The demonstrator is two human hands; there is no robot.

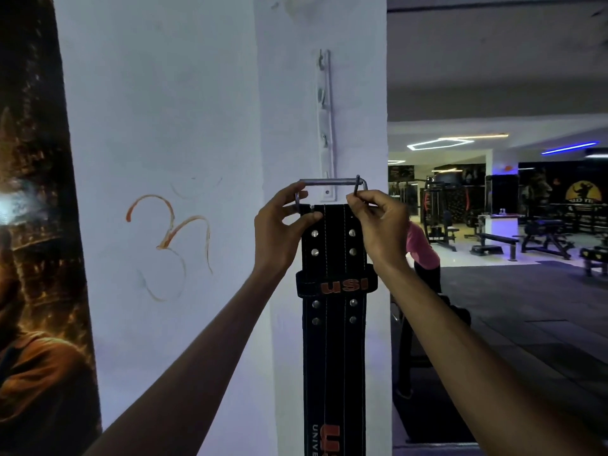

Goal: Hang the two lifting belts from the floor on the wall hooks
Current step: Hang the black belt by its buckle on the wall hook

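A black lifting belt [334, 340] with orange lettering and metal rivets hangs straight down in front of a white pillar. Its metal buckle [332, 182] is at the top, level with the lowest part of a white vertical hook rail [325, 126] fixed to the pillar. My left hand [281, 225] grips the buckle's left side and the belt's top corner. My right hand [383, 222] pinches the buckle's right side. Whether the buckle rests on a hook is hidden behind it. No second belt is in view.
The rail carries several hooks above the buckle. A dark poster [36, 225] covers the wall at the left. To the right the gym floor opens out, with benches and machines [543, 238] at the back and a person in a pink top [422, 251] just behind the pillar.
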